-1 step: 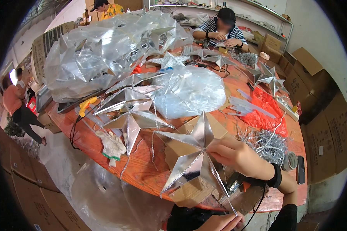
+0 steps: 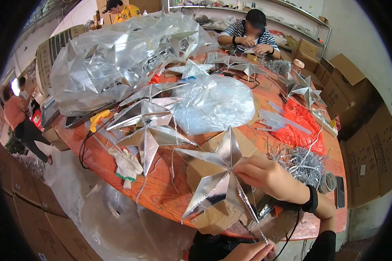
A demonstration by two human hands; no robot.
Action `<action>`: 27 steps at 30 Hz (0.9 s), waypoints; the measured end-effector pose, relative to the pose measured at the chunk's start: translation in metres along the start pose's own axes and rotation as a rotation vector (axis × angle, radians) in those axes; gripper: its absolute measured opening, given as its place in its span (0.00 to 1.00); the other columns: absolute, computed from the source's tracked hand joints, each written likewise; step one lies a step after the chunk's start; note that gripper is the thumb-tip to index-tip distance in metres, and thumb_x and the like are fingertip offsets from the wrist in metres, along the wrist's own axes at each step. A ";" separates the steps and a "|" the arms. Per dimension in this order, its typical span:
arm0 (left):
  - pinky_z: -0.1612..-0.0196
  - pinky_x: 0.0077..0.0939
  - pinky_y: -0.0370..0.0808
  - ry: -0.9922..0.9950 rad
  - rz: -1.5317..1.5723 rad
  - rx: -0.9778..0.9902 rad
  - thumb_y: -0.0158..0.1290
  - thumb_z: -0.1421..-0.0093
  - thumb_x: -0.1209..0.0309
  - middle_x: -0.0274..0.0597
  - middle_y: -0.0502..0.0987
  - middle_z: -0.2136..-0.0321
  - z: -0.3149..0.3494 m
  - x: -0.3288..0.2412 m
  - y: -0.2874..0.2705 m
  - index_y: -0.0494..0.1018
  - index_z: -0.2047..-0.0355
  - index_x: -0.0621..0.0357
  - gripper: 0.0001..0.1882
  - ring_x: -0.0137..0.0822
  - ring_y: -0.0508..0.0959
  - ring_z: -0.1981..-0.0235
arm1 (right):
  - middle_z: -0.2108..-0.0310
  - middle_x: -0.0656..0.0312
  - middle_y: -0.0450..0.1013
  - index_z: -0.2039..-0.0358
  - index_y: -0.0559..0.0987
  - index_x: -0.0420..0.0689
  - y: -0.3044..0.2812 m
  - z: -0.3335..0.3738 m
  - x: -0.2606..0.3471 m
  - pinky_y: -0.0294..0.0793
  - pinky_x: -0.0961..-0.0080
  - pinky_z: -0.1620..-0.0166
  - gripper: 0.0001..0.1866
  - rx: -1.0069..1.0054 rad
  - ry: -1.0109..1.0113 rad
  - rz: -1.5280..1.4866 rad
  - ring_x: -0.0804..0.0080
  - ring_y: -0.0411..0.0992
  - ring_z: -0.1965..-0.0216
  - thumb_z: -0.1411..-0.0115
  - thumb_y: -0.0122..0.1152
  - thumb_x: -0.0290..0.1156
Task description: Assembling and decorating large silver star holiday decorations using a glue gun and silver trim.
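A shiny silver five-pointed star [image 2: 214,186] lies tilted on cardboard at the near edge of the table. Glittery silver trim runs along several of its ridges. My right hand [image 2: 270,175] reaches over it from the right, its fingers closed at the star's centre; the fingertips partly hide what they pinch. At the lower edge, my left hand [image 2: 247,252] pinches the loose end of a thin silver tinsel strip [image 2: 261,233]. That strip stretches from the star's lower-right point down to the left fingers.
Other silver stars [image 2: 149,130] lie to the left, beside a white glove [image 2: 125,165] and a yellow-handled glue gun [image 2: 99,120]. Tangled tinsel [image 2: 307,164], a tape roll [image 2: 328,182] and a phone [image 2: 340,192] sit right. Across the table, a person [image 2: 252,35] works.
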State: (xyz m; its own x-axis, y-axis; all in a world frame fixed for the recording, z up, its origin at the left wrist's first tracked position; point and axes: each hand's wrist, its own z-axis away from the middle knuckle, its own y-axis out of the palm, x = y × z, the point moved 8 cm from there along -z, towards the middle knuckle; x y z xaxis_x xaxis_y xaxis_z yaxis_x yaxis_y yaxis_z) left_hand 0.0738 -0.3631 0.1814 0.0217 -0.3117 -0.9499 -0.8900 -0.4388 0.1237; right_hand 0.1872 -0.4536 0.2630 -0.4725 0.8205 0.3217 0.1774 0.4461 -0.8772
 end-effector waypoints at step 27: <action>0.76 0.28 0.69 -0.013 -0.069 0.152 0.42 0.35 0.68 0.46 0.74 0.75 -0.003 0.020 0.025 0.70 0.63 0.60 0.10 0.41 0.74 0.79 | 0.63 0.56 0.70 0.62 0.73 0.37 0.000 -0.001 0.004 0.71 0.70 0.58 0.13 0.029 -0.046 -0.020 0.59 0.70 0.61 0.50 0.56 0.22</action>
State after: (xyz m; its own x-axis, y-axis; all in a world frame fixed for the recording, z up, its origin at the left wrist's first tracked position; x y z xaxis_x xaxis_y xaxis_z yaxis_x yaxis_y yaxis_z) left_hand 0.0538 -0.3827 0.1664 0.0801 -0.2741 -0.9584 -0.9454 -0.3257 0.0142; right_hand 0.1861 -0.4500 0.2641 -0.5147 0.7939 0.3237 0.1424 0.4515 -0.8808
